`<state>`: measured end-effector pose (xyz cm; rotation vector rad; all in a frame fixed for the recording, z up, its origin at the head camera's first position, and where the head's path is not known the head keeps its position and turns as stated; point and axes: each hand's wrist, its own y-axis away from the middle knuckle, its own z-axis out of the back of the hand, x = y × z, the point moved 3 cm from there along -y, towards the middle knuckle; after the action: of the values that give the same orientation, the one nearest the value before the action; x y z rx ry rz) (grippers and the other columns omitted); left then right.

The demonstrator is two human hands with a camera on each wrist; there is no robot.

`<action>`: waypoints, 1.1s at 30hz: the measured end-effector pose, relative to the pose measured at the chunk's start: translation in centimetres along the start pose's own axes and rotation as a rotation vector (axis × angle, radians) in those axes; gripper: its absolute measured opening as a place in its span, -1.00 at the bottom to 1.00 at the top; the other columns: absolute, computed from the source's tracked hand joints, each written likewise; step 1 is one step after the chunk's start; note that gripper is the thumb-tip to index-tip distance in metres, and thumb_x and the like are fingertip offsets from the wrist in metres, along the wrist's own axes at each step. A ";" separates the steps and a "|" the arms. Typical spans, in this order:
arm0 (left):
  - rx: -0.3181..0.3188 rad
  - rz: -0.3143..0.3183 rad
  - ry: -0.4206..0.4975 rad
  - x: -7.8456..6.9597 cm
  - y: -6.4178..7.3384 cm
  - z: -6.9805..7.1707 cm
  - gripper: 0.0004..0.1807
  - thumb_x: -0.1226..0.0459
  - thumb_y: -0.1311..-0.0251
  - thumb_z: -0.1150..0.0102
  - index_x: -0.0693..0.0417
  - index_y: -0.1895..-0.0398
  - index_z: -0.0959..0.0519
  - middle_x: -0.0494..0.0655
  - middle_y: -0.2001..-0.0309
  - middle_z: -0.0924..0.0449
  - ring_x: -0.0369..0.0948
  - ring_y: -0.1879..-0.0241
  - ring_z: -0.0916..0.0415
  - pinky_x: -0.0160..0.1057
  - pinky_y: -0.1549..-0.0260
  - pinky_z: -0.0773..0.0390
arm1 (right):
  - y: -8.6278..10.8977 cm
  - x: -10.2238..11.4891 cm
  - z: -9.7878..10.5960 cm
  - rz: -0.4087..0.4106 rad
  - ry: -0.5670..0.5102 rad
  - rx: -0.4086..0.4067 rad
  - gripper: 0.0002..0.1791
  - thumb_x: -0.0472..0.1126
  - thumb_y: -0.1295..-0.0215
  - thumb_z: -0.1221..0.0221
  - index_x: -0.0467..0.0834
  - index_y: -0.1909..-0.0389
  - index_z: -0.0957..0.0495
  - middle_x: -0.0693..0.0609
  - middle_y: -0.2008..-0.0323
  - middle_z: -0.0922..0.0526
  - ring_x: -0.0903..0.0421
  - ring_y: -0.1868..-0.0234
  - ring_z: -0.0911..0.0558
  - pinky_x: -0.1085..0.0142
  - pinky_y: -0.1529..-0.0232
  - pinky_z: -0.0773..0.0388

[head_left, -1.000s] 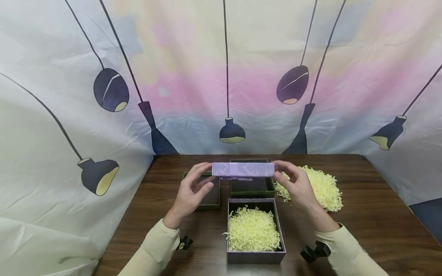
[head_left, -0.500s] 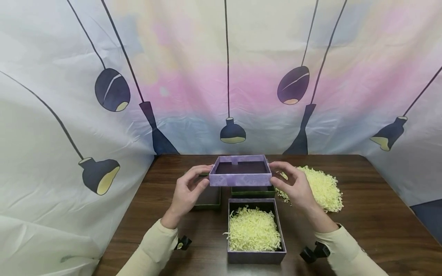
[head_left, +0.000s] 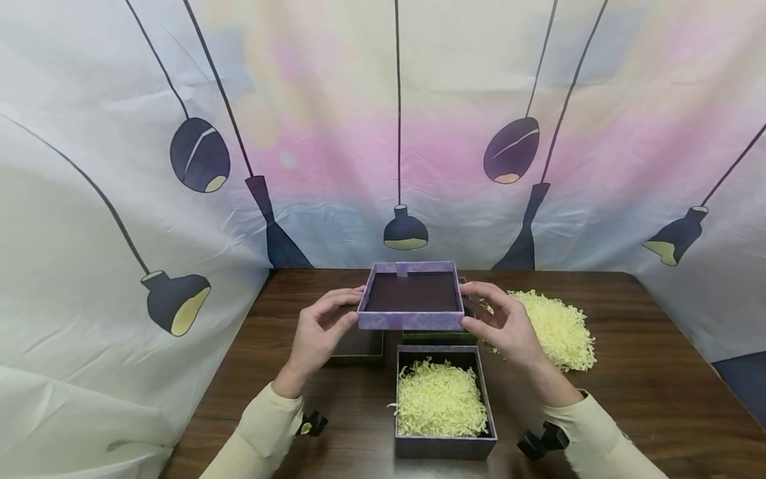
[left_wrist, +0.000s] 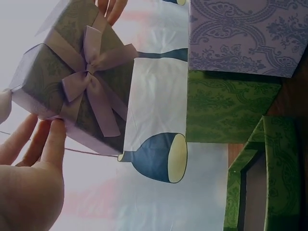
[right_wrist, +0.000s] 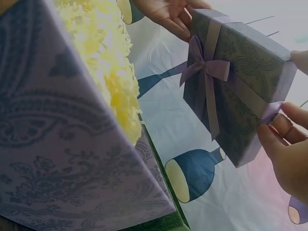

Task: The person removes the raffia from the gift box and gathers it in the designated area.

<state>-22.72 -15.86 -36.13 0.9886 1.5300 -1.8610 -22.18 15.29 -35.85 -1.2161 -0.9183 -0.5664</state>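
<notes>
My left hand [head_left: 317,332] and right hand [head_left: 505,326] hold a purple patterned box lid [head_left: 409,322] by its opposite sides, above the table. Its dark hollow underside faces me in the head view. On its outer face is a lilac ribbon bow [left_wrist: 90,70], seen in both wrist views. Thumb and fingers of each hand pinch the lid's edges. Below and nearer to me stands the matching purple box [head_left: 445,447], open at the top. Pale yellow shredded paper [head_left: 443,399] fills much of it.
Behind the purple box is a green box [head_left: 439,338], partly hidden by the lid. A shallow green lid [head_left: 359,342] lies to its left. A loose heap of yellow shredded paper [head_left: 556,332] sits at right on the brown table [head_left: 646,372]. A printed curtain [head_left: 335,226] hangs behind.
Both hands have tilted the lid, so its hollow underside has swung into view where the side wall showed before. It has shifted slightly left and toward me.
</notes>
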 end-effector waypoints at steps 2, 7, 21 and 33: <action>-0.004 0.011 -0.004 -0.1 0.2 0.2 -0.71 0.48 -0.23 -0.21 0.38 -0.02 -0.58 0.23 -0.12 -0.52 -0.02 -0.22 -0.45 -0.14 -0.11 -0.59 | 0.0 -0.1 -0.2 0.009 -0.009 0.008 -0.49 -0.54 -0.17 -0.24 -0.49 -0.17 -0.40 -0.27 -0.16 -0.43 0.05 -0.19 -0.49 0.21 -0.28 -0.47; 0.005 0.021 -0.018 -0.1 0.6 0.6 -0.70 0.51 -0.21 -0.21 0.41 -0.02 -0.58 0.26 -0.11 -0.50 -0.06 -0.17 -0.47 -0.14 -0.09 -0.60 | 0.0 -0.3 -0.7 0.041 -0.028 0.020 -0.47 -0.58 -0.13 -0.24 -0.56 -0.16 -0.36 -0.35 -0.16 -0.38 0.04 -0.21 -0.48 0.15 -0.28 -0.46; 0.022 0.054 -0.008 -0.2 1.9 1.5 -0.68 0.54 -0.21 -0.19 0.52 -0.04 -0.51 0.30 -0.15 -0.45 -0.17 -0.14 -0.50 -0.34 -0.01 -0.62 | 0.2 0.0 -2.1 0.026 0.022 0.048 -0.42 -0.56 -0.08 -0.30 -0.48 -0.17 -0.40 -0.40 -0.19 -0.34 0.04 -0.25 -0.45 0.17 -0.28 -0.46; 0.025 0.074 -0.014 0.2 3.2 2.4 -0.71 0.56 -0.21 -0.16 0.50 0.00 -0.51 0.37 -0.15 -0.40 -0.08 -0.16 -0.48 -0.32 -0.02 -0.63 | 0.6 -0.6 -3.5 -0.016 0.112 0.073 -0.40 -0.49 -0.06 -0.36 -0.39 -0.17 -0.44 -0.26 -0.20 -0.40 -0.03 -0.16 -0.52 0.15 -0.18 -0.55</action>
<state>-20.81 -18.87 -37.98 1.0282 1.4455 -1.8356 -21.00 12.02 -36.89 -1.1012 -0.8478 -0.6033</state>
